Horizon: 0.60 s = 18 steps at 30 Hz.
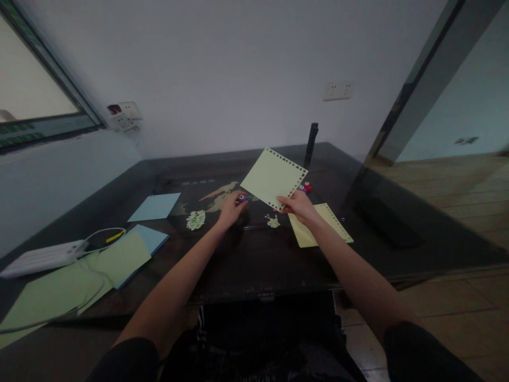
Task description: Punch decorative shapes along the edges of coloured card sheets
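A pale yellow-green paper square [271, 179] is tilted above the table, with small holes punched along several edges. My right hand [298, 206] pinches its lower right edge. Lower and to the left, my left hand [233, 208] is closed on a small purple punch [242, 198]. Red and purple punches [307, 187] sit behind my right hand, partly hidden. Beneath my right hand lies a yellow punched sheet [322, 225]. A small heap of paper bits [273, 222] is between my hands, and a larger heap [195, 219] lies left of my left hand.
Blue paper [155, 207] and green sheets [123, 257] lie on the left of the dark table [254, 265], beside a white power strip [47, 257] with cables. A black upright object [311, 144] stands at the back; a dark flat object [387, 223] lies right.
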Each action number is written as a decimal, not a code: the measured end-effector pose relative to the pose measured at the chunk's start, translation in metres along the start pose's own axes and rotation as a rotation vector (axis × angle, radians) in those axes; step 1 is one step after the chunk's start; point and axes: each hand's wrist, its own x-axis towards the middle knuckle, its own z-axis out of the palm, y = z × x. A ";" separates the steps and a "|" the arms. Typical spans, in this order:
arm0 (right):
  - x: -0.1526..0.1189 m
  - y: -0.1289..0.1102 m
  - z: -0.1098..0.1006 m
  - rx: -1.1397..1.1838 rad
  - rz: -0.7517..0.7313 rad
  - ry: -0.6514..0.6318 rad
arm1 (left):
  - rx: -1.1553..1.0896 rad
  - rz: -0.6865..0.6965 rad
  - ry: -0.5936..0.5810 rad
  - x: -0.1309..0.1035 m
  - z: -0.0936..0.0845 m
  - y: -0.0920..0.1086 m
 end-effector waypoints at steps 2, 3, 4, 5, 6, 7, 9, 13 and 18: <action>-0.001 0.000 0.002 0.004 -0.001 0.003 | -0.299 -0.121 -0.075 -0.010 0.011 0.012; -0.001 0.000 0.002 0.003 -0.003 0.003 | -0.445 -0.186 -0.101 -0.015 0.016 0.019; -0.001 0.001 0.003 0.001 -0.006 0.005 | -0.584 -0.247 -0.119 -0.020 0.021 0.025; -0.001 0.002 0.003 -0.001 -0.009 0.008 | -0.699 -0.284 -0.142 -0.024 0.024 0.030; -0.001 0.003 0.003 -0.004 -0.014 0.012 | -0.782 -0.317 -0.165 -0.028 0.026 0.035; -0.001 0.004 0.003 -0.007 -0.021 0.018 | -0.841 -0.350 -0.177 -0.031 0.027 0.039; 0.000 0.008 0.003 -0.015 -0.043 0.034 | -0.895 -0.403 -0.189 -0.035 0.026 0.043; 0.003 0.015 0.006 -0.017 -0.116 0.071 | -0.870 -0.436 -0.214 -0.036 0.023 0.043; 0.005 0.019 0.009 -0.084 -0.199 0.127 | -0.838 -0.411 -0.212 -0.036 0.024 0.043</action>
